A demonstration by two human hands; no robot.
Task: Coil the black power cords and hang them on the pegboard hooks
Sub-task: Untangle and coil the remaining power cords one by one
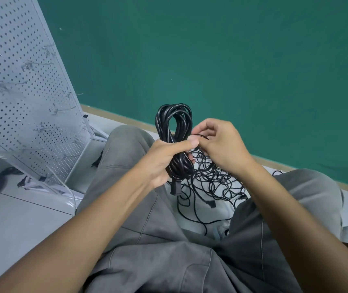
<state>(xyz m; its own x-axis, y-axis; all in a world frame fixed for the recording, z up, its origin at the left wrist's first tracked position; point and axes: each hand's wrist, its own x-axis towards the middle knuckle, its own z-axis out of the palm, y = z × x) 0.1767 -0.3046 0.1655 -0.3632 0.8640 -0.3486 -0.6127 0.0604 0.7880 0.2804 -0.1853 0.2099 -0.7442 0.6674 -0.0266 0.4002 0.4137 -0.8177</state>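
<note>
From the head camera we see our left hand (164, 159) wrapped tight round the middle of the coil (174, 132), its loops standing up above the fist and a plug (174, 188) dangling below. Our right hand (217, 144) sits just beside it, fingertips pinching a thin strand of cord (201, 135) at the coil. Below, between our knees, loose cords (211, 182) tangle on the floor (21, 216). The pegboard (21, 92) leans at left, its hooks (63, 109) bare.

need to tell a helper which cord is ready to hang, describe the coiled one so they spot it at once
Start at the grey-trousered knees before the green wall. Between them, the left hand grips the coiled cord upright. Unlike the loose tangle of cords on the floor below, it is one tight, thick bundle.
</note>
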